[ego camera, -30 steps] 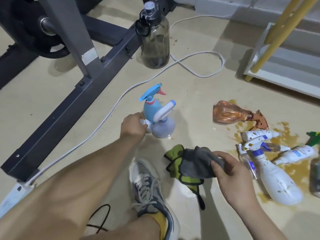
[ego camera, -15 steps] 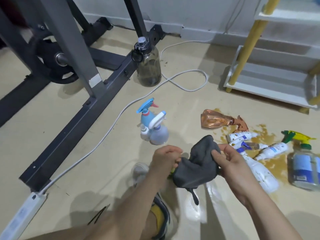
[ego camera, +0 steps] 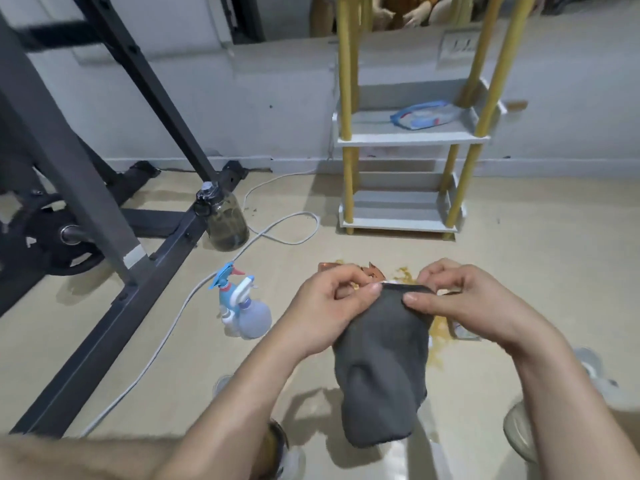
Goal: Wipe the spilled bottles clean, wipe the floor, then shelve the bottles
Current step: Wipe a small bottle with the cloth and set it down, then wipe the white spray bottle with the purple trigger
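Here both hands are closed on the same thing: the left hand [ego camera: 332, 306] and the right hand [ego camera: 460, 299] each pinch the top edge of the grey cloth [ego camera: 381, 375] between thumb and fingers. The cloth hangs down freely in front of the body.

The spilled bottles [ego camera: 373, 273] lie on the floor [ego camera: 519, 254] behind the hands. Only an orange-brown piece shows, probably part of an amber bottle. The brown spill [ego camera: 438, 332] spreads beside the cloth, between the person and the shelf rack [ego camera: 408, 138].

The hanging cloth hides most of the puddle, so a foot could step into it and carry the liquid further. If the pinch slips, the cloth may fall in a heap into the spill. The white cable [ego camera: 166, 337] lies apart from the liquid, but careless wiping could push it there.

Two spray bottles [ego camera: 242, 306] stand upright to the left. No label can be read, and the print on the pack [ego camera: 426, 116] on the rack is too blurred.
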{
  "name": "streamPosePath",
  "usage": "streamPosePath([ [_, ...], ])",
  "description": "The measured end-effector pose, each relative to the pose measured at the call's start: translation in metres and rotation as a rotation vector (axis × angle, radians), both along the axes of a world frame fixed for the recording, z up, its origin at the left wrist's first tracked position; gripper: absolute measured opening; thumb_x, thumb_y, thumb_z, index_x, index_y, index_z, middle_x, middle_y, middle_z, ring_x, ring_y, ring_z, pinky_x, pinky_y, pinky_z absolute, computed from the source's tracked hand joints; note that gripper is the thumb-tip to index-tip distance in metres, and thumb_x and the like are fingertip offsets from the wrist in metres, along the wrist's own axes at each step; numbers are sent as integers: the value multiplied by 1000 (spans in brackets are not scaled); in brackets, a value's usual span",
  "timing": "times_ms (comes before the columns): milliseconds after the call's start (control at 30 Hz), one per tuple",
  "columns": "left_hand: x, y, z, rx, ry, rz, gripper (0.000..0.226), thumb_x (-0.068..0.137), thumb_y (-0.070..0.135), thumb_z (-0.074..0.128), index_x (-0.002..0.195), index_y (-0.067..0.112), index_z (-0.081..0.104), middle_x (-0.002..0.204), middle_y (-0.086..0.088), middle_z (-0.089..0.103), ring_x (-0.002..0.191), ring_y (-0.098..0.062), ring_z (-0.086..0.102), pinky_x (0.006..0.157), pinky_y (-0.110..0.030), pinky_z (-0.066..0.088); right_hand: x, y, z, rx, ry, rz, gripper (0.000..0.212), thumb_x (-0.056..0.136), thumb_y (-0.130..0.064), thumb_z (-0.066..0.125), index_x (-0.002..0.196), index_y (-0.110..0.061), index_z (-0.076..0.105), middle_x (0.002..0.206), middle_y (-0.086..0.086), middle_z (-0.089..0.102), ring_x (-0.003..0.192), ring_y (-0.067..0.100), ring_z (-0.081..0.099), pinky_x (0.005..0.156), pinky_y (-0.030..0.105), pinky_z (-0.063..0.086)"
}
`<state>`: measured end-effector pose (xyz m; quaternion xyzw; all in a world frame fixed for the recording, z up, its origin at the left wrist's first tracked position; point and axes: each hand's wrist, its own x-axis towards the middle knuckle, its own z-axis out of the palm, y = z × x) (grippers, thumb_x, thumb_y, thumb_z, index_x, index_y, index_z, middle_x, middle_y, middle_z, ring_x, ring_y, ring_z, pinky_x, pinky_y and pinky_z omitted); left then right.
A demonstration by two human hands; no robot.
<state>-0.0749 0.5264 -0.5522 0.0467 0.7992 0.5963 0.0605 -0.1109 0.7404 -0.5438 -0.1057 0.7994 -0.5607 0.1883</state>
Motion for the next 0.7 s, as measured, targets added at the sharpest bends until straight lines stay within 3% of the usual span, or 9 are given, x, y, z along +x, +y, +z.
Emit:
streamPosePath([
  [100, -2, 19, 7, -150, -214, -295, 22, 89, 35, 67, 81, 15, 61, 64, -1, 47, 63, -15, 39, 57, -29, 28, 15, 42, -5, -117, -106, -44, 41, 62, -45, 86, 63, -10, 64, 73, 12, 58, 72, 21, 51, 71, 37, 32],
  [167, -10, 29, -2, -255, -361, -506, 25, 80, 37, 74, 83, 14, 64, 70, 3, 57, 67, -12, 48, 64, -28, 37, 17, 59, -12, -112, -138, -128, 35, 64, -39, 84, 63, -13, 61, 65, 7, 53, 66, 19, 46, 64, 34, 29],
  [233, -19, 40, -21, -400, -422, -574, 25, 77, 35, 75, 74, 13, 63, 66, 11, 59, 63, -5, 51, 66, -23, 40, 15, 69, -25, -9, -153, -176, 35, 74, -30, 84, 61, -14, 55, 59, 1, 47, 57, 13, 42, 55, 27, 29],
  [333, -33, 54, -68, -558, -422, -464, 29, 87, 22, 70, 61, 17, 56, 53, 15, 50, 48, 3, 43, 56, -16, 35, 11, 77, -59, 164, -208, -241, 38, 77, -26, 81, 57, -19, 51, 52, -7, 43, 51, 10, 39, 51, 25, 31],
  [433, -44, 62, -121, -614, -436, -300, 25, 87, 32, 66, 66, 22, 58, 64, 10, 52, 60, -5, 47, 59, -23, 37, 4, 79, -102, 288, -273, -372, 35, 77, -26, 81, 57, -17, 53, 51, -10, 49, 52, 12, 45, 52, 25, 35],
  [567, -54, 76, -176, -526, -468, -69, 20, 87, 42, 59, 72, 28, 54, 76, 6, 61, 75, -18, 59, 67, -29, 44, -11, 74, -155, 539, -270, -486, 21, 78, -31, 77, 68, -19, 64, 80, 5, 65, 79, 25, 61, 72, 35, 50],
  [633, -61, 84, -194, -493, -444, 0, 21, 87, 44, 59, 73, 29, 53, 74, 7, 60, 76, -19, 59, 70, -31, 45, -18, 68, -174, 688, -180, -591, 11, 84, -35, 73, 83, -25, 71, 99, 11, 60, 97, 31, 58, 79, 36, 48],
  [700, -72, 92, -210, -408, -505, 71, 22, 84, 44, 61, 70, 29, 53, 70, 6, 59, 72, -21, 60, 72, -33, 50, -28, 57, -195, 733, -85, -697, 18, 92, -34, 64, 100, -20, 73, 99, 12, 58, 95, 33, 58, 76, 36, 45],
])
